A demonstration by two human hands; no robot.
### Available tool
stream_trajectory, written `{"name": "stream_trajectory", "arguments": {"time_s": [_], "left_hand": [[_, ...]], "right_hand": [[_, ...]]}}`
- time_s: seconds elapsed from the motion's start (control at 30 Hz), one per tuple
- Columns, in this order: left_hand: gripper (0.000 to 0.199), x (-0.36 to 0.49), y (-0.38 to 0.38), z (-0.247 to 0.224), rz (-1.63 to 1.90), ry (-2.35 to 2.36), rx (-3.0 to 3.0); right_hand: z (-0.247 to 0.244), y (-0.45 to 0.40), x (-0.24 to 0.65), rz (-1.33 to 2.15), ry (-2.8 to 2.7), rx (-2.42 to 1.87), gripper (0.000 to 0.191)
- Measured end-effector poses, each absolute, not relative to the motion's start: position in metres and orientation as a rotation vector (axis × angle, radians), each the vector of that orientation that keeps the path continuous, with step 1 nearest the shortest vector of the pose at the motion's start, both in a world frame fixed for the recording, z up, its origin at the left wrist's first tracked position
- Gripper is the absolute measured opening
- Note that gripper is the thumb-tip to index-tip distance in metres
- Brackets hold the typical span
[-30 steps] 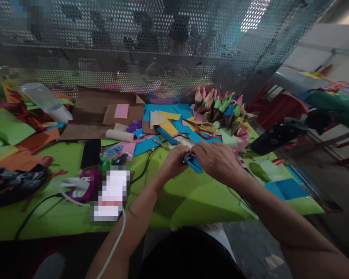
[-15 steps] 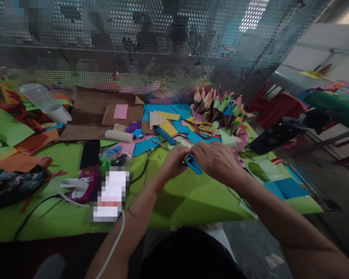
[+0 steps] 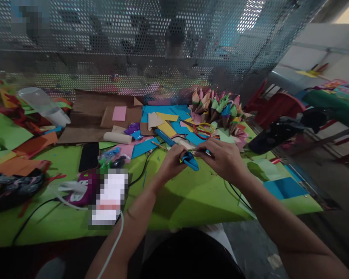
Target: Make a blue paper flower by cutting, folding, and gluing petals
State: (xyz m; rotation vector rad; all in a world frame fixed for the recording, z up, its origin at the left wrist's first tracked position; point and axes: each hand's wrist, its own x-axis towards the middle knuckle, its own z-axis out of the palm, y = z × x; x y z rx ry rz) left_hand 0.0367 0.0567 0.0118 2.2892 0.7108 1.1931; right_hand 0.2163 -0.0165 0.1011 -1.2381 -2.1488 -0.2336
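Observation:
My left hand [image 3: 175, 158] is closed around a folded piece of blue paper [image 3: 190, 161], whose pointed end sticks out to the right and down over the green table cover. Layered, curled edges show at its open side. Just to the right, my right hand [image 3: 218, 155] has its fingertips pinched together close to the paper's upper edge. Whatever those fingertips hold, if anything, is too small to make out. Behind both hands lie a blue cutter-like tool [image 3: 164, 137], yellow paper strips [image 3: 166, 128] and red-and-yellow-handled scissors [image 3: 202, 130].
Paper cone flowers [image 3: 218, 104] stand bunched at the back right. A black phone [image 3: 88, 157], a glowing blurred screen [image 3: 110, 197] and a purple tissue pack [image 3: 83, 192] lie to the left. A perforated metal screen [image 3: 119, 62] rises behind. A white cable [image 3: 114, 244] crosses my left forearm.
My right hand has drawn back slightly to the right from the blue paper, exposing more of its folds. My left hand keeps holding the paper.

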Motion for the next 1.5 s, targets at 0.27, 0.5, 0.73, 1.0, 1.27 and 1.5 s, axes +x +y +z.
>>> {"name": "stream_trajectory", "arguments": {"time_s": [0.27,0.5,0.73,1.0,1.27,1.5], "left_hand": [[0.024,0.036,0.052,0.017,1.263,0.695,2.362],[0.024,0.035,0.053,0.016,1.261,0.729,2.406],[0.023,0.036,0.053,0.016,1.329,0.743,2.448],[0.025,0.037,0.055,0.011,1.314,0.776,2.449],[0.023,0.038,0.054,0.012,1.246,0.818,2.428],[0.024,0.037,0.055,0.011,1.203,0.802,2.333]], "right_hand": [[0.089,-0.022,0.215,-0.009,-2.038,-1.386,0.007],[0.09,-0.023,0.209,0.112,-1.992,-1.356,0.007],[0.095,-0.02,0.204,0.137,-2.019,-1.465,0.006],[0.106,-0.017,0.199,0.183,-2.088,-1.549,0.009],[0.101,-0.019,0.197,-0.071,-2.176,-1.509,0.012],[0.1,-0.02,0.195,-0.174,-2.257,-1.453,0.022]]}}
